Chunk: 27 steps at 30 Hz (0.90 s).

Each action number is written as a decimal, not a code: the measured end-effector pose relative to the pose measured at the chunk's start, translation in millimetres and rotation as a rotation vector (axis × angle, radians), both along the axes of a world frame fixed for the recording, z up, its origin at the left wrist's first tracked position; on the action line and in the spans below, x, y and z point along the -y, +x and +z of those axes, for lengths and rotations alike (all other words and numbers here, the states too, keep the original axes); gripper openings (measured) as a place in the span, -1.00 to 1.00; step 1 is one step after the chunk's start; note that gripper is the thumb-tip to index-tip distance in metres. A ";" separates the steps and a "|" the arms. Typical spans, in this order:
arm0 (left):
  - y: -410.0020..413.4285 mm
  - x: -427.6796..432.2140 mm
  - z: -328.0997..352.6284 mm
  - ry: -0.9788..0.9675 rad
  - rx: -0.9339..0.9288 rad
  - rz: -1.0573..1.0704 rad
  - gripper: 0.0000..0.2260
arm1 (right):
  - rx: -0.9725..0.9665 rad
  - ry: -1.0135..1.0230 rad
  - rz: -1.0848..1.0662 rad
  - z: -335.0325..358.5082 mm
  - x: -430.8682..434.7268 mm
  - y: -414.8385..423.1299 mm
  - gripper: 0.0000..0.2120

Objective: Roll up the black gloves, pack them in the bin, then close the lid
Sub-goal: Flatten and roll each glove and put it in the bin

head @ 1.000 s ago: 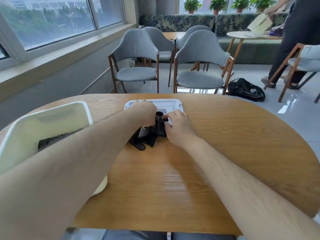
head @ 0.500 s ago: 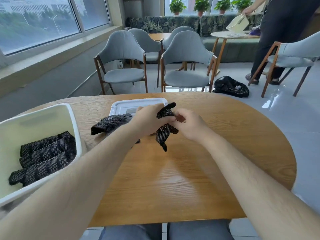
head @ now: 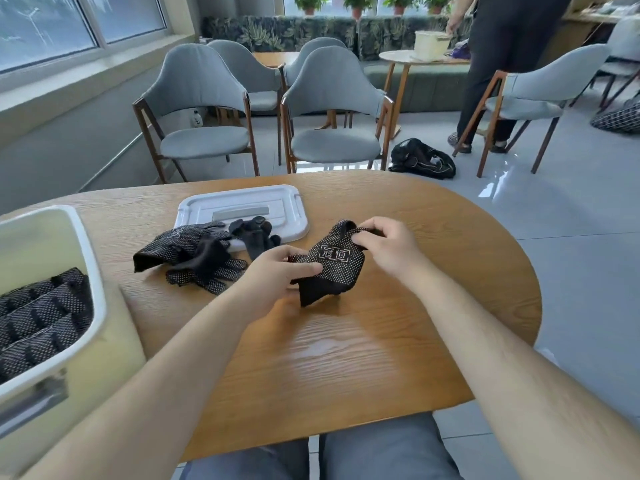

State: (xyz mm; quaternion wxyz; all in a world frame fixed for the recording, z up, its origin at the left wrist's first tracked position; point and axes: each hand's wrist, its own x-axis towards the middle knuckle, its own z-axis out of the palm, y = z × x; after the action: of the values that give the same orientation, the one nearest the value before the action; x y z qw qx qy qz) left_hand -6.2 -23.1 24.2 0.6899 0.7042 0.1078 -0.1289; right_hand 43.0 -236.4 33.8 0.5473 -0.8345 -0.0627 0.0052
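A round wooden table (head: pixel 346 358) fills the foreground of a bright lounge, where grey upholstered chairs (head: pixel 332 109) face it from the far side. A person in dark clothes (head: pixel 502 64) stands at a small side table (head: pixel 408 58) in the background, with a black bag (head: pixel 420 159) slumped on the tiled floor nearby. At the table's left edge sits an open cream bin (head: pixel 98 292) with a white rim, and inside it three rolled gloves (head: pixel 41 317) lie side by side. Its white lid (head: pixel 249 206) lies flat on the far part of the table, off the bin and apart from it. A heap of loose gloves (head: pixel 194 252) — black, dotted with pale grip points — sprawls across the lid's near edge and onto the wood just in front of it. To the right of that heap, the seated person works on a single held glove (head: pixel 334 266), dotted like the rest and printed with a pale boxed logo. It is raised just over the tabletop between both hands; whether its lower corner touches the wood cannot be told. The left hand (head: pixel 277 271) pinches the glove's left edge between thumb and curled fingers, while the right hand (head: pixel 389 244) grips its upper edge, fingers curled over the fabric. Both forearms reach in bare from the bottom corners of the view.
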 end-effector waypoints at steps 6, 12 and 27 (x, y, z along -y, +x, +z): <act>-4.2 2.5 7.7 -0.327 0.115 0.133 -0.64 | 0.015 -0.187 -0.057 -6.4 2.0 -2.7 -0.92; 3.0 8.3 27.7 -0.307 0.135 0.197 -0.55 | 0.733 -0.411 0.174 8.4 -10.4 -32.5 -0.66; -7.8 -7.9 60.6 -0.021 0.266 0.004 -0.49 | 0.201 -0.205 0.221 40.3 -28.8 -30.2 -0.63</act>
State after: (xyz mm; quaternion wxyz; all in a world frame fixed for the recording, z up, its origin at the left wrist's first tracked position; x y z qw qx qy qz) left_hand -14.0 -15.2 84.8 0.7056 0.7076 0.0154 -0.0339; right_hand 12.9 -207.6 74.1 0.4464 -0.8704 -0.2073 -0.0117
